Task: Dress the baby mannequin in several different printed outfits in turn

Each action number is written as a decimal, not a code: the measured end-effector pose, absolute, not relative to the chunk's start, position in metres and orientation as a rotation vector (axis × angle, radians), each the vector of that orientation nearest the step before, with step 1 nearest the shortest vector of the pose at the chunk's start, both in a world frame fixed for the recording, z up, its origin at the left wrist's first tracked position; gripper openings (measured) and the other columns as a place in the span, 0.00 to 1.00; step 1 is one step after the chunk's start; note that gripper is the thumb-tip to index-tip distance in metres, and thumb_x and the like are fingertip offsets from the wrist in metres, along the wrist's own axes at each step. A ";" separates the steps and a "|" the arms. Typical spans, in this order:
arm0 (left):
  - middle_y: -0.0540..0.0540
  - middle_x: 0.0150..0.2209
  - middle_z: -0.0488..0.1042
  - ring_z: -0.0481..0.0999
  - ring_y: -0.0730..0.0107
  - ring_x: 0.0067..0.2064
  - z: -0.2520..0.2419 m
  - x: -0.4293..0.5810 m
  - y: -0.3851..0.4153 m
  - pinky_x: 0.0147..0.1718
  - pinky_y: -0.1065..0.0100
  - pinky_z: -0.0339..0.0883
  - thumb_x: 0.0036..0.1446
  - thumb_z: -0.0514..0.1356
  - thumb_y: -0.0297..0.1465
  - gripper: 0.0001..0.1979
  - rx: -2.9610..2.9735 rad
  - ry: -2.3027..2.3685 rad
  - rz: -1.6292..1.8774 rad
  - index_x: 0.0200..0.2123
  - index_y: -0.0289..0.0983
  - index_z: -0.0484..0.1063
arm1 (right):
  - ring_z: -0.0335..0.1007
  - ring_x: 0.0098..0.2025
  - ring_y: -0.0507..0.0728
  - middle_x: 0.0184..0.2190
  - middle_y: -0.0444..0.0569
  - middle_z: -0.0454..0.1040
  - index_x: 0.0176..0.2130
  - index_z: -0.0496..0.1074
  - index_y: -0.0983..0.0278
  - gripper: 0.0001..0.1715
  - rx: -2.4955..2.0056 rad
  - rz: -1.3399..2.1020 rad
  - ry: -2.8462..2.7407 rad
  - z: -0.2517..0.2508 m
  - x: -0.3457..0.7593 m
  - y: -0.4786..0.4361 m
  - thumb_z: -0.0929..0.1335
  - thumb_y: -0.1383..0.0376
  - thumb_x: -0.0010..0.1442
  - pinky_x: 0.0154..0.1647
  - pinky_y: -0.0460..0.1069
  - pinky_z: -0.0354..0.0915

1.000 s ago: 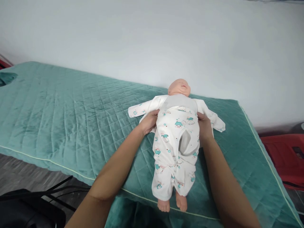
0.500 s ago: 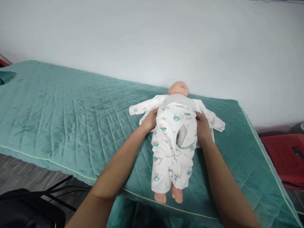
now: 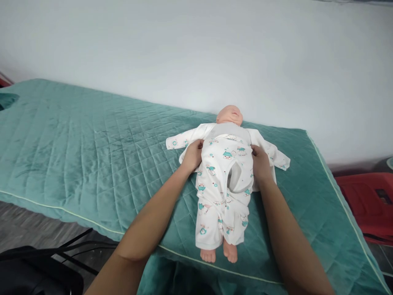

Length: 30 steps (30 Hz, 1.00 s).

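A baby doll (image 3: 229, 115) lies on its back, head toward the wall and bare feet toward me. It wears white patterned split-crotch pants (image 3: 225, 184) pulled high over its grey torso. A white jacket (image 3: 270, 150) with matching print is spread open under and around it, sleeves out to both sides. At the left edge of the waistband, my left hand (image 3: 193, 155) is closed on the pants, fingertips partly hidden. My right hand (image 3: 260, 163) pinches the waistband at the opposite side, its fingertips partly tucked behind the fabric.
The doll lies on a green quilted cover (image 3: 123, 164) over a bed-like surface against a pale wall (image 3: 190, 53). Red plastic stools (image 3: 365, 200) stand beyond the right edge. A black object (image 3: 39, 270) with cables sits below at the lower left.
Both hands have shifted slightly up along the waistband, keeping their hold on the pants. The doll and jacket lie almost as before; the view has moved a little.
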<state>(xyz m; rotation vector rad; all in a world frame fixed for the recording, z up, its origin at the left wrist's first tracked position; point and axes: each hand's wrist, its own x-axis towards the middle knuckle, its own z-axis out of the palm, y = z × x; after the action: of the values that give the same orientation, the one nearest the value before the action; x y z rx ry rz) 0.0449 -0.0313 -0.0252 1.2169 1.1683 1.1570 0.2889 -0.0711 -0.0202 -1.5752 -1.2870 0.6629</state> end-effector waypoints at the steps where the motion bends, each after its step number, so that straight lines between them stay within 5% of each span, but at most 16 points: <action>1: 0.47 0.32 0.79 0.75 0.64 0.37 -0.027 0.043 -0.031 0.39 0.65 0.67 0.48 0.65 0.32 0.10 1.240 1.179 1.162 0.35 0.36 0.77 | 0.73 0.40 0.60 0.38 0.49 0.81 0.37 0.78 0.60 0.13 -1.573 0.670 -1.280 -0.022 0.290 -0.070 0.67 0.58 0.55 0.44 0.54 0.67; 12: 0.52 0.29 0.74 0.71 0.72 0.31 -0.029 0.037 -0.028 0.32 0.71 0.61 0.55 0.62 0.33 0.08 1.287 1.210 1.262 0.38 0.37 0.73 | 0.76 0.45 0.61 0.42 0.52 0.82 0.40 0.77 0.62 0.16 -1.598 0.659 -1.144 -0.025 0.291 -0.065 0.67 0.62 0.52 0.49 0.56 0.69; 22: 0.44 0.47 0.76 0.74 0.64 0.50 -0.010 0.035 -0.031 0.51 0.66 0.67 0.60 0.63 0.37 0.10 1.622 1.118 1.423 0.42 0.40 0.78 | 0.73 0.43 0.59 0.41 0.49 0.78 0.41 0.76 0.59 0.13 -1.366 0.445 -1.353 0.006 0.279 -0.079 0.70 0.54 0.60 0.47 0.55 0.71; 30: 0.43 0.61 0.72 0.65 0.60 0.66 0.002 0.039 -0.018 0.68 0.57 0.52 0.61 0.63 0.37 0.15 1.892 0.837 1.243 0.50 0.43 0.78 | 0.68 0.49 0.59 0.45 0.49 0.70 0.40 0.74 0.57 0.11 -1.158 0.594 -1.694 0.012 0.290 -0.059 0.72 0.55 0.59 0.48 0.54 0.68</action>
<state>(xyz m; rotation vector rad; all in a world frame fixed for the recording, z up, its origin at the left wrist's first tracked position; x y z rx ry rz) 0.0387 -0.0177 0.0024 1.8924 0.8367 1.2429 0.2897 -0.0592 0.0115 -1.1575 -1.6943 0.5939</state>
